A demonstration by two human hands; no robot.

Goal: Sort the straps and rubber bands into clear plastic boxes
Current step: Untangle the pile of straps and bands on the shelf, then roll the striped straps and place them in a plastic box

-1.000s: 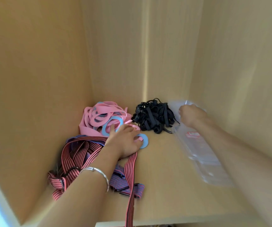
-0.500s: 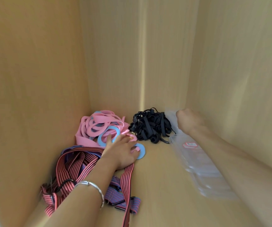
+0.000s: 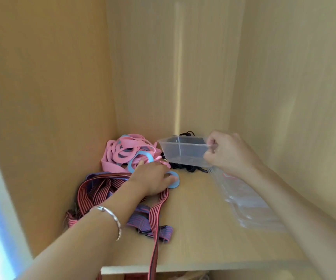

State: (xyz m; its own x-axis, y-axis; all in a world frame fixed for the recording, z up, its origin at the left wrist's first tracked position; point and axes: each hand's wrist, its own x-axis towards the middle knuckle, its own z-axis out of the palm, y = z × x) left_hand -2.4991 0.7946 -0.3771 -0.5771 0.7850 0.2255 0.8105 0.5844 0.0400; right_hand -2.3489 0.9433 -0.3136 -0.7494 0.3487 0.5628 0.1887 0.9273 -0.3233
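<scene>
My right hand [image 3: 226, 152] pinches the rim of a clear plastic box [image 3: 181, 152] and holds it tilted above the shelf, in front of a heap of black bands [image 3: 189, 168] that shows through and below it. My left hand [image 3: 153, 178] lies on the pink and blue rubber bands [image 3: 126, 152], fingers spread over a blue ring [image 3: 173, 179]. Red and purple striped straps [image 3: 102, 188] lie tangled under my left wrist, one strap hanging over the shelf's front edge.
All of this lies on a light wooden shelf [image 3: 199, 235] walled in at left, back and right. A stack of flat clear plastic pieces [image 3: 246, 201] runs along the right side under my right forearm. The shelf's front edge is near the bottom of the view.
My right hand has lifted a clear box off the stack at the right and brought it up in front of the black bands. My left hand has stayed on the pink and blue bands.
</scene>
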